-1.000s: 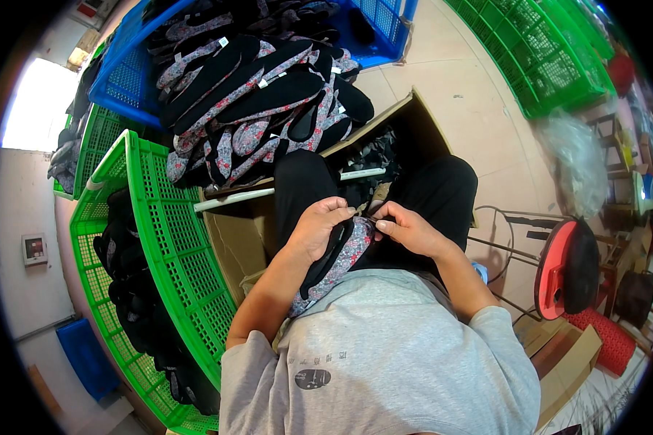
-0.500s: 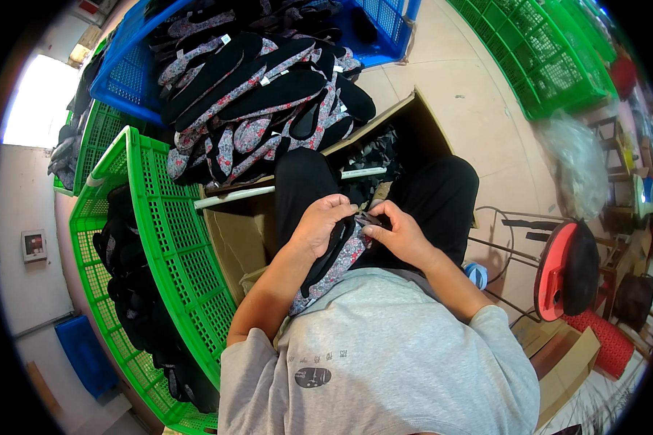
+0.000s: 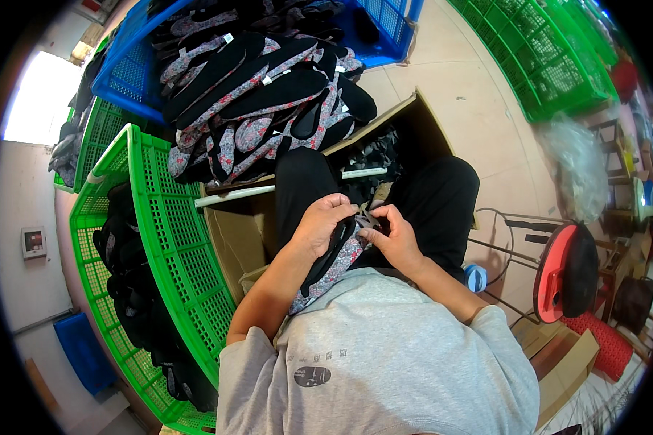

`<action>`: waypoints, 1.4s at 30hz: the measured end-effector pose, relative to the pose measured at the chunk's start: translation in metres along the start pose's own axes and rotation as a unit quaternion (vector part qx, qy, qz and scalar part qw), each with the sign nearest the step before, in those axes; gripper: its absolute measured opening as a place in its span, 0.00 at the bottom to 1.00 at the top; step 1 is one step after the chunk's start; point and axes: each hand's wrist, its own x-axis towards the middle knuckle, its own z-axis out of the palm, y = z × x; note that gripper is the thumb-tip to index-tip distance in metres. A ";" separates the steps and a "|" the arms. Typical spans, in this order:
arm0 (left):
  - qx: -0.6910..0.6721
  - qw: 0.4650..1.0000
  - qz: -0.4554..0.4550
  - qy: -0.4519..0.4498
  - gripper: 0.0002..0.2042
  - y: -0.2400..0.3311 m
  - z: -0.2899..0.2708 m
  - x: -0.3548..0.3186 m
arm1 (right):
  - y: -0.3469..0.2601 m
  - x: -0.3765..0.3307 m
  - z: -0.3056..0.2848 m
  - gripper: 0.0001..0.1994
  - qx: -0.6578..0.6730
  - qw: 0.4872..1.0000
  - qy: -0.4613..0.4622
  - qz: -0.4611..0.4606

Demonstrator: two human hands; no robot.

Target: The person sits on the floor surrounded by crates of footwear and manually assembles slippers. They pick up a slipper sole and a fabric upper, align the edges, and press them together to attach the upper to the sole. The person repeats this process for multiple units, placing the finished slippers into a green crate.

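Note:
A floral fabric shoe [image 3: 334, 271] with a black opening lies slantwise across my lap, its lower end against my grey shirt. My left hand [image 3: 321, 226] is closed on its far end, thumb and fingers pinched at the edge. From the other side my right hand [image 3: 395, 238] pinches the same end with thumb and forefinger. A thin greyish strip shows between the two sets of fingertips, though its exact shape is too small to make out. Just beyond my hands a white rod [image 3: 364, 173] crosses above an open cardboard box [image 3: 429, 130] with dark scraps inside.
Ahead, many similar floral shoes [image 3: 268, 94] are heaped at a blue crate [image 3: 123, 83]. A green crate [image 3: 178, 254] holding black items stands at my left. To the right are a red and black round stool [image 3: 559, 272], a blue-and-white roll [image 3: 475, 278] and another green crate [image 3: 537, 61].
My right fingers have shifted slightly at the shoe's end, and the forefinger and thumb sit a little farther apart. The left hand and the shoe stay nearly in place.

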 end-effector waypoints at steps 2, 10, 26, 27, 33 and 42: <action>0.013 1.000 0.002 -0.005 0.05 0.000 -0.001 0.001 | 0.004 0.002 -0.001 0.17 0.065 0.998 -0.003 0.008; 0.042 0.999 -0.004 0.025 0.03 0.000 0.000 0.000 | 0.003 0.019 -0.022 0.08 0.368 0.914 0.085 0.146; 0.054 0.997 -0.049 0.030 0.03 0.009 0.009 0.001 | -0.024 0.021 -0.032 0.06 0.183 0.936 -0.243 0.178; 0.047 0.997 -0.051 0.030 0.03 0.011 0.011 -0.001 | -0.025 0.022 -0.031 0.06 0.179 0.936 -0.244 0.182; 0.044 0.998 -0.048 0.027 0.03 0.010 0.007 0.000 | -0.034 0.025 -0.030 0.07 0.163 0.935 -0.241 0.204; 0.023 0.998 -0.051 0.024 0.03 0.012 0.009 -0.002 | -0.033 0.026 -0.030 0.07 0.157 0.934 -0.233 0.220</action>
